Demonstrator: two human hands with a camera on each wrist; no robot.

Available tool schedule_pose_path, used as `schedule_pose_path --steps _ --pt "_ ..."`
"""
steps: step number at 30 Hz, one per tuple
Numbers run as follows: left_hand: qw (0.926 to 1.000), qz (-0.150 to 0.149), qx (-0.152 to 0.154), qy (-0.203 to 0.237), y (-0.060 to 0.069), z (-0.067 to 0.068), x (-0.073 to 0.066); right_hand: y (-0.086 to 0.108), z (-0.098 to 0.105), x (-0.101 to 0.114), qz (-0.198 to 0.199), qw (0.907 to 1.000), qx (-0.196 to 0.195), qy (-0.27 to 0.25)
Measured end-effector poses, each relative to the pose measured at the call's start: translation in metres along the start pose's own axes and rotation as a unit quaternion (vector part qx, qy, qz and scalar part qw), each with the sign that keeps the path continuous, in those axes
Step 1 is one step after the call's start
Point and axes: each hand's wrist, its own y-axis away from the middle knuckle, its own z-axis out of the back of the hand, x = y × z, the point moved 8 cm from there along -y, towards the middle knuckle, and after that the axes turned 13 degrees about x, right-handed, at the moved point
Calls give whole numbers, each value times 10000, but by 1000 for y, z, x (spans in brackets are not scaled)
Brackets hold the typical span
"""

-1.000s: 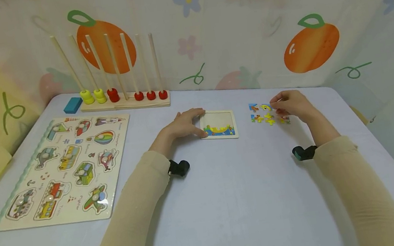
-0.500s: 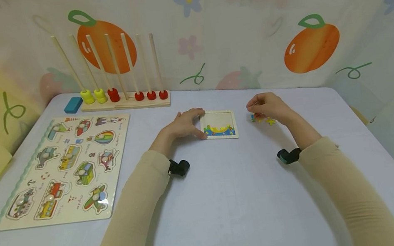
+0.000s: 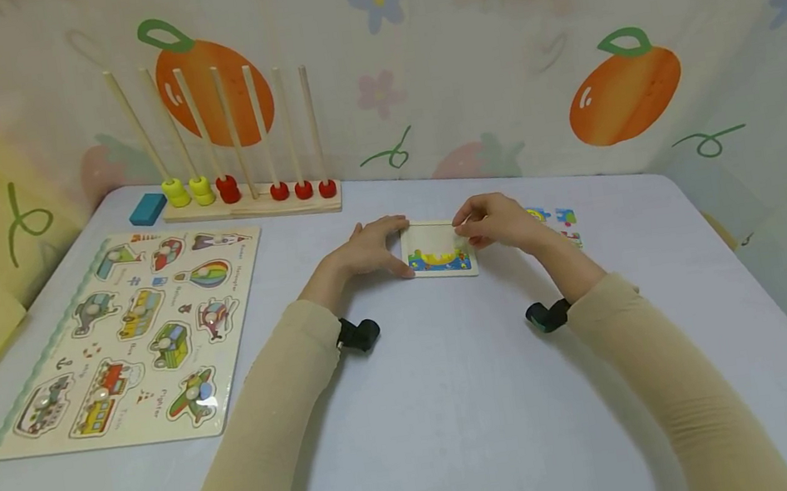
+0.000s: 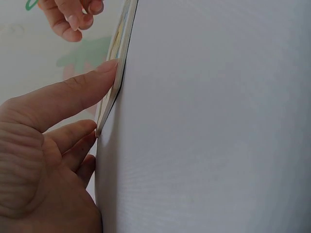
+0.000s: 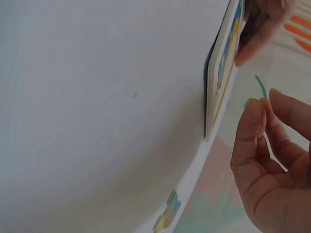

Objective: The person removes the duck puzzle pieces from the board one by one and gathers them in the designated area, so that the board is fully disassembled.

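A small square puzzle frame (image 3: 443,274) lies on the white table, its lower part filled with blue and yellow picture pieces. My left hand (image 3: 368,251) steadies its left side. In the left wrist view, the thumb (image 4: 87,87) presses on the frame's edge and the other fingers lie at its corner. At the frame's right side is my right hand (image 3: 499,222), thumb and fingertips brought together in a pinch on a small puzzle piece that the fingers almost wholly hide. In the right wrist view this hand (image 5: 272,165) is just off the frame.
Loose puzzle pieces (image 3: 567,217) lie right of the right hand, some covered by it. A large knobbed vehicle puzzle board (image 3: 230,369) occupies the left of the table. Behind it stand a wooden bead abacus (image 3: 252,206) and a blue block (image 3: 148,209). A patterned curtain (image 3: 479,99) hangs behind.
My right hand has moved left from above the loose pieces to the frame's right side, uncovering the pieces at the right. The left hand and the frame have stayed in place.
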Motion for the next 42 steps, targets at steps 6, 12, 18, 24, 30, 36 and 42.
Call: schedule_pose_path --steps 6,12,18,24,30,36,42 --pt "10000 -5 17 -16 0 0 0 -8 -14 11 142 9995 269 49" --pt "10000 -5 21 -46 1 0 0 -13 -25 18 302 9980 539 146" --pt "10000 -56 -17 -26 1 1 0 -15 -39 26 468 9948 888 150" --pt "10000 -66 -44 -7 0 0 1 -15 -47 31 492 9924 1108 211" --pt "10000 -60 -63 1 -1 1 2 -18 -49 30 457 9919 1127 359" --pt "10000 -33 -41 24 -1 1 2 -19 -50 29 473 9898 1173 658" --pt "10000 -48 -40 29 0 1 2 -19 -51 30 542 9869 1198 936"
